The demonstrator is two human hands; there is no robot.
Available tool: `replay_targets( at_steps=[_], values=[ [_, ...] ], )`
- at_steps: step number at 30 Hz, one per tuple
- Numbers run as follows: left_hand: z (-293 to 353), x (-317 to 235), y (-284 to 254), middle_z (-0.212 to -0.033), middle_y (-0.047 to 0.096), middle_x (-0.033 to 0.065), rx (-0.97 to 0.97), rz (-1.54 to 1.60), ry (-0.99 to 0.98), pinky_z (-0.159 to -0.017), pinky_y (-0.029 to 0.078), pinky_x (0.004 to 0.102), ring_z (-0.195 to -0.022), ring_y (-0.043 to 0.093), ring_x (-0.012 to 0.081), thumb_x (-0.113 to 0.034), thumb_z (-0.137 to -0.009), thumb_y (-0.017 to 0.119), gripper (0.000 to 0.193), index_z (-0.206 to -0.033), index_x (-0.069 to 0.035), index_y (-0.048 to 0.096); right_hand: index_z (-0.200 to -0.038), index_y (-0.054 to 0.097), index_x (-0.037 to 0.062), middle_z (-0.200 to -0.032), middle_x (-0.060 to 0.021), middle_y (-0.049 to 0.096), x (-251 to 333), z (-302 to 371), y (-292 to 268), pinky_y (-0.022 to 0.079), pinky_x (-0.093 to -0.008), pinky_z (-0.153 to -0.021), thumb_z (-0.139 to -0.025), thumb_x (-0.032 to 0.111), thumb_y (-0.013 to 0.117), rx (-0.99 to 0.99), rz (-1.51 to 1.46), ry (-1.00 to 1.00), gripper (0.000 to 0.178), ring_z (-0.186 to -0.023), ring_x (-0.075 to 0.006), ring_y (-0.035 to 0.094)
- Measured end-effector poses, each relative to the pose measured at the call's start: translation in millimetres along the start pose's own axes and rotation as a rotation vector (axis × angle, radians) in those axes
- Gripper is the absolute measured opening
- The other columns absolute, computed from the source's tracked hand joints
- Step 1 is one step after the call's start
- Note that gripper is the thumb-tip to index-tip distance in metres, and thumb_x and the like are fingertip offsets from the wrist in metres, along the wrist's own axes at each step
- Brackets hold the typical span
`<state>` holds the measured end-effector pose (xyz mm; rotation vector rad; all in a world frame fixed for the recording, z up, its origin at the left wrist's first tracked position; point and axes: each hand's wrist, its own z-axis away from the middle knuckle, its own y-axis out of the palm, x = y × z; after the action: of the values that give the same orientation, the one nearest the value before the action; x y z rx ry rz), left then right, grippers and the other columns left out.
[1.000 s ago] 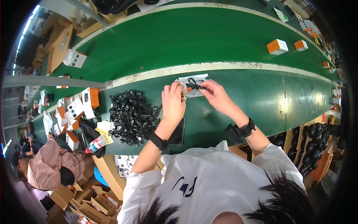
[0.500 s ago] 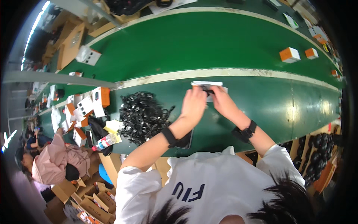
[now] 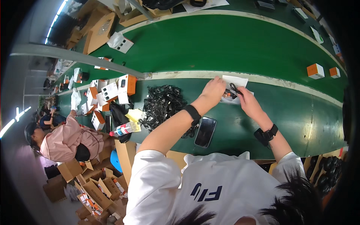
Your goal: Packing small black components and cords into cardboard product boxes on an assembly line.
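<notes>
An open small white box [image 3: 235, 81] sits on the green table ahead of me, its flap raised at the far side. Inside it, some dark and orange contents [image 3: 228, 94] show, too small to name. My left hand [image 3: 212, 92] is closed on the box's left edge. Between the thumb and fingers of my right hand [image 3: 249, 102], at the box's right side, is a bundled black cable [image 3: 235, 88], held over the opening. To the left of my hands lies a large heap of black cables [image 3: 163, 107]. A phone [image 3: 205, 132] rests nearer to me, beside the heap.
A plastic bottle [image 3: 125, 129] lies on yellow paper at the left. Several white-and-orange boxes [image 3: 127, 85] stand beyond it. Two more boxes [image 3: 315, 71] sit on the conveyor [image 3: 240, 45] at the far right. A person in pink [image 3: 73, 138] works at the left, near cardboard boxes on the floor.
My hands, close together over the box before, have moved apart. The box's contents and the cable in my right hand now show. The whole view has shifted, with the scene sliding rightward.
</notes>
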<state>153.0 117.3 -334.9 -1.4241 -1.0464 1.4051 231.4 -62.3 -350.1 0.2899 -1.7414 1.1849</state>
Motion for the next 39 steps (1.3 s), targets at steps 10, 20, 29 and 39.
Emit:
replay_targets(
  at_steps=[10,20,29,39],
  values=[
    [21.0,-13.5,13.4,-0.082,0.058,0.0056,-0.137,-0.154,0.124,-0.074,0.037,0.0323,-0.087,0.049,0.0214,-0.007,-0.065,0.054,0.014,-0.079,-0.005,0.054,-0.105,0.047,-0.0007,-0.097,-0.0206,0.053,-13.9,1.3,4.3,0.043,-0.0396,-0.078,-0.084,0.003,0.048,-0.045,-0.039,-0.068,0.02,-0.091,-0.0375,0.053],
    [21.9,-19.2,34.7,-0.096,0.057,0.0111,-0.259,0.068,0.069,-0.095,0.03,0.0439,-0.093,0.055,0.0256,0.006,-0.059,0.061,0.03,-0.085,-0.003,0.05,-0.103,0.055,0.0003,-0.099,-0.0171,0.058,-12.4,-5.2,3.3,0.047,-0.0378,-0.074,-0.082,0.002,0.052,-0.044,0.071,-0.097,0.022,-0.087,-0.0354,0.057],
    [21.2,-35.8,39.0,-0.102,0.056,0.0116,-0.191,0.028,-0.093,-0.094,0.028,0.0459,-0.095,0.055,0.0236,0.005,-0.064,0.058,0.025,-0.087,-0.003,0.054,-0.1,0.055,0.0004,-0.098,-0.0154,0.059,-10.6,-5.8,0.0,0.048,-0.0378,-0.071,-0.08,0.001,0.054,-0.121,0.011,-0.083,0.02,-0.082,-0.034,0.058],
    [20.5,-54.8,25.4,-0.101,0.056,0.0146,-0.293,-0.067,-0.291,-0.091,0.027,0.0466,-0.096,0.054,0.0251,0.001,-0.065,0.061,0.022,-0.086,0.0,0.055,-0.097,0.055,0.0008,-0.092,-0.0142,0.06,-3.6,0.0,-8.0,0.048,-0.0351,-0.068,-0.081,0.002,0.054,-0.145,-0.147,0.001,0.015,-0.079,-0.0312,0.059]
  ],
)
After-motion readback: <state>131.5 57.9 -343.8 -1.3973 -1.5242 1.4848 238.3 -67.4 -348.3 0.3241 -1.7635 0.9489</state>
